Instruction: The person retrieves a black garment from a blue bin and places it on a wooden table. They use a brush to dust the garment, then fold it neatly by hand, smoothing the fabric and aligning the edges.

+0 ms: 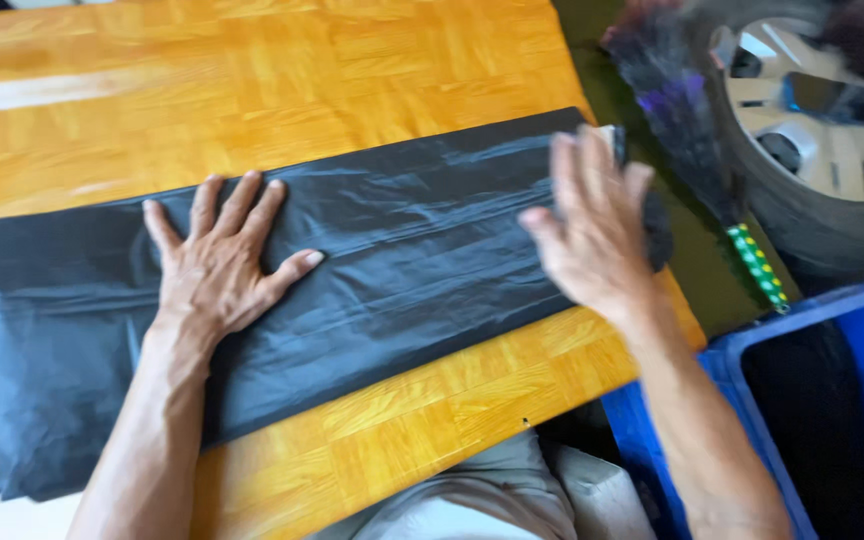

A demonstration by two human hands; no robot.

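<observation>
Black plastic bag (392,250) lies flattened under both of your hands, stretched as a long strip from beyond your left forearm to just past your right fingertips. It rests on the wooden table (252,90), whose orange parquet surface shows above your hands and again below them, toward your body. To the right of your right hand, past the table edge, stands a car wheel (812,130) with a silver hubcap. Below that, beside your right forearm, sits a blue bin (857,330) with a dark interior. A dark feather duster (672,100) with a green-and-yellow handle lies between your right hand and the wheel.

Your left hand (217,265) is open, palm down, fingers spread, pressing flat on the middle of the bag. Your right hand (592,235) is open too, fingers extended together, over the bag's right end; it is motion-blurred, so you cannot tell whether it touches the plastic.
</observation>
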